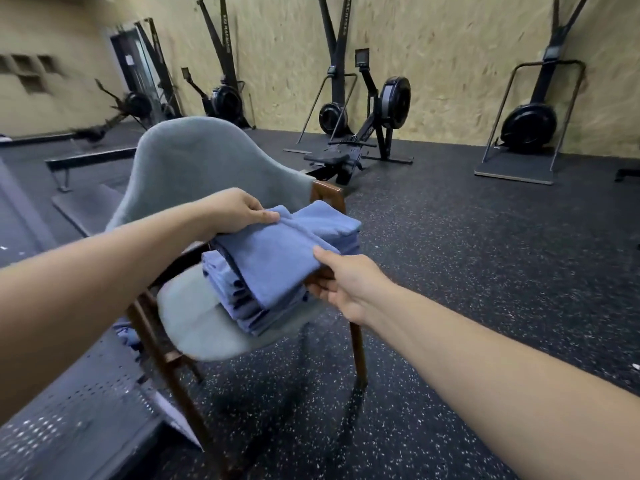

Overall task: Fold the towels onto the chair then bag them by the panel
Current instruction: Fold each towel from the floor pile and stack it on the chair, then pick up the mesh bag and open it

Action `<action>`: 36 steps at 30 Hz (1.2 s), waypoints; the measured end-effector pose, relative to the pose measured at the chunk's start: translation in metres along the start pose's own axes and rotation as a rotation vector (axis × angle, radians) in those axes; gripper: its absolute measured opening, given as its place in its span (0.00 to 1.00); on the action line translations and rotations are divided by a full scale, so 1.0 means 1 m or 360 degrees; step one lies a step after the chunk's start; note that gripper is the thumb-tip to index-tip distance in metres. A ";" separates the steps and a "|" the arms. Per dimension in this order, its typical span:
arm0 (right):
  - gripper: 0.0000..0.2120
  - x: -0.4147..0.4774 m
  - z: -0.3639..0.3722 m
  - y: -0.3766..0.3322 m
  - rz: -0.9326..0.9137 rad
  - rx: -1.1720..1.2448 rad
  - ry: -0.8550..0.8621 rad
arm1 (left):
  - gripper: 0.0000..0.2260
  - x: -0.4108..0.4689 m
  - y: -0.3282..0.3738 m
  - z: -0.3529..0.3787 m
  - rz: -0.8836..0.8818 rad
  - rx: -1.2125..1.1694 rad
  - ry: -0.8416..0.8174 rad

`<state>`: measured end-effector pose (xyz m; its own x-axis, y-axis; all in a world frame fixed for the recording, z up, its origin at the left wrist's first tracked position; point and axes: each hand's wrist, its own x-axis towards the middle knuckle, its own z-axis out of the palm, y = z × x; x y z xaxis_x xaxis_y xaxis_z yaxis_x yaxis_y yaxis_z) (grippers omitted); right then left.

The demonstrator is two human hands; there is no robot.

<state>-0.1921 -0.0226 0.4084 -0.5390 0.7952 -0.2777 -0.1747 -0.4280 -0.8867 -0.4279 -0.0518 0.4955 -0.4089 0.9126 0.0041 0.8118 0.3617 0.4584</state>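
— While the folded towel (pixel 277 251) was held over the stack of towels (pixel 242 306), where did that stack sit?
— On the chair (pixel 194 161) seat, over a dark speckled floor (pixel 485 271), with a rowing machine (pixel 374 133) by the chipboard wall (pixel 433 46).
— Textures?
— Soft blue terry, grey padding, a wooden frame.
— Hands?
— Thumbs on top, the left hand (pixel 239 209) pinched the far corner and the right hand (pixel 346 282) the near edge, fingers curled beneath.

A stack of towels (pixel 235 299) sits on the seat of the chair (pixel 194 161) at frame centre. A folded towel (pixel 277 251) is over the stack, with the left hand (pixel 235 209) gripping its upper-left end and the right hand (pixel 346 285) its lower-right end. A panel (pixel 69 410) fills the lower left. A rowing machine (pixel 363 133) stands behind the chair at upper centre.
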 end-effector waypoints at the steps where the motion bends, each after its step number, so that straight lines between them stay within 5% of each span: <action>1: 0.06 0.010 0.009 0.000 0.0016 0.0034 -0.0001 | 0.21 0.010 -0.007 -0.005 -0.0021 0.0015 0.0002; 12: 0.05 0.047 0.040 0.023 0.0131 -0.0023 0.0001 | 0.21 0.060 -0.068 0.016 -0.0058 0.0331 -0.0057; 20: 0.05 0.004 -0.007 0.026 -0.0123 -0.0442 0.0040 | 0.09 0.038 -0.023 0.028 0.0317 0.0345 0.0365; 28: 0.04 -0.055 -0.101 0.033 -0.0286 -0.0827 0.0174 | 0.03 -0.035 0.077 0.094 0.0678 0.0278 0.0123; 36: 0.03 -0.118 -0.220 0.094 -0.0145 -0.1131 0.0422 | 0.04 -0.110 0.149 0.219 0.0933 0.0267 -0.0391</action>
<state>0.0365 -0.0617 0.2764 -0.3161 0.9291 -0.1919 0.4118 -0.0479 -0.9100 -0.1705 -0.0566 0.3684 0.2117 0.9773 -0.0010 0.9333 -0.2019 0.2970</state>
